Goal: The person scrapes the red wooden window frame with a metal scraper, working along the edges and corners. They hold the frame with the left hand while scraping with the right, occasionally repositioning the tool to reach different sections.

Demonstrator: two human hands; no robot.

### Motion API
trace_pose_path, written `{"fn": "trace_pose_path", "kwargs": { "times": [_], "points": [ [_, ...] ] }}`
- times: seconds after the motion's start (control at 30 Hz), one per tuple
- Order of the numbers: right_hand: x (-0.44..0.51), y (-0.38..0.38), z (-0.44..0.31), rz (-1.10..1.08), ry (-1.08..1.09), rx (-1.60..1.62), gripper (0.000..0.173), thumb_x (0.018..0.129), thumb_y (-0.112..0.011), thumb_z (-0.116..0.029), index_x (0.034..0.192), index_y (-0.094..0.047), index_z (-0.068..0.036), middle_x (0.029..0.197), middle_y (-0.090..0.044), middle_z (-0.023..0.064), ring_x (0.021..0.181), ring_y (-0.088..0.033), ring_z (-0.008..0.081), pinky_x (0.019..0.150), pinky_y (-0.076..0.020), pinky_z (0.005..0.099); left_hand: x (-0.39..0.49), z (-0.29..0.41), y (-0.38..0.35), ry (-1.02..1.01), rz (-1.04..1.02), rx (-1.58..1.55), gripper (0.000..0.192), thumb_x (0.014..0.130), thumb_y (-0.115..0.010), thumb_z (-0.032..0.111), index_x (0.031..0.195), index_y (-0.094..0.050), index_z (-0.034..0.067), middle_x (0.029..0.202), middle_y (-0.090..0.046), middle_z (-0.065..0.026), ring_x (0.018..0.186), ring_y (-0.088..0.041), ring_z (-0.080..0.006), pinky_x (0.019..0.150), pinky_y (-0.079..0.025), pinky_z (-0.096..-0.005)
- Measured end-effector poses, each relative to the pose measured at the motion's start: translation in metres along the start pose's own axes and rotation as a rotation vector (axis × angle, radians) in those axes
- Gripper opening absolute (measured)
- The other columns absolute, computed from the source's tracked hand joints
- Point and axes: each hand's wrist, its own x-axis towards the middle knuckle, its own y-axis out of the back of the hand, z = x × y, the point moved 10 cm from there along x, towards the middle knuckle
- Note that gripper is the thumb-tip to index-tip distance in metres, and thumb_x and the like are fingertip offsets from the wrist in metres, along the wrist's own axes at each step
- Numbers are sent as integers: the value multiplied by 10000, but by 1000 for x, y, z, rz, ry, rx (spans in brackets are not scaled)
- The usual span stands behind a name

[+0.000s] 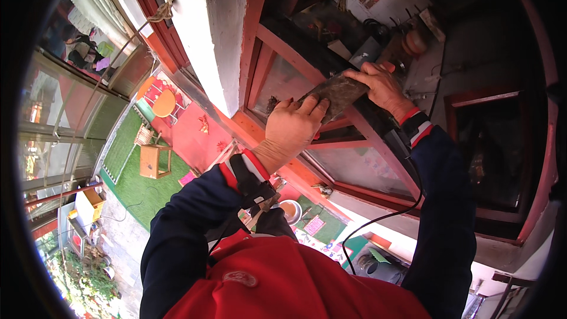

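Note:
A worn, flat brown-grey piece (341, 93), stiff-looking like a board, spans the gap between my hands at a red wooden window frame (376, 141). My left hand (292, 128) has its fingers over the near left end. At the far right end, my right hand (383, 91) grips the edge, its index finger stretched along the top. The undersides of both grips are hidden. Below the piece are glass panes (363, 168) set in the red frame. A small dark tuft (272, 104) shows just left of my left hand.
Beyond the frame lies a dim room with cluttered items (376, 44). A white post (190, 31) with a knotted rope (161, 11) rises at left. A black cable (385, 218) hangs near my right arm. Below are a wooden stool (153, 161), a chair (164, 103) and a basin (291, 212).

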Motion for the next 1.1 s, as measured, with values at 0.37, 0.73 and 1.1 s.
{"fn": "trace_pose_path", "kwargs": {
  "times": [0.37,0.73,1.1],
  "points": [
    [-17,-5,-4,107,33,-82,691,662,-630,55,1240,-553,-315,907,-494,50,929,-531,254,827,-408,374,-6,20,-5,-64,1,82,470,694,-621,159,1153,-581,63,1122,-587,-73,742,-633,-166,627,-461,-298],
    [51,13,-20,279,142,19,370,681,-646,-3,995,-595,-193,873,-549,61,914,-556,286,808,-412,386,4,-24,3,66,8,148,492,692,-644,181,1168,-574,82,1051,-588,-39,743,-625,-175,624,-463,-298],
    [32,6,-19,211,99,10,425,645,-673,1,1011,-570,-189,897,-543,42,935,-559,272,804,-408,384,-2,-16,2,3,-6,109,470,698,-632,181,1150,-586,59,1075,-573,-64,776,-621,-153,624,-455,-278]
  ]
}}
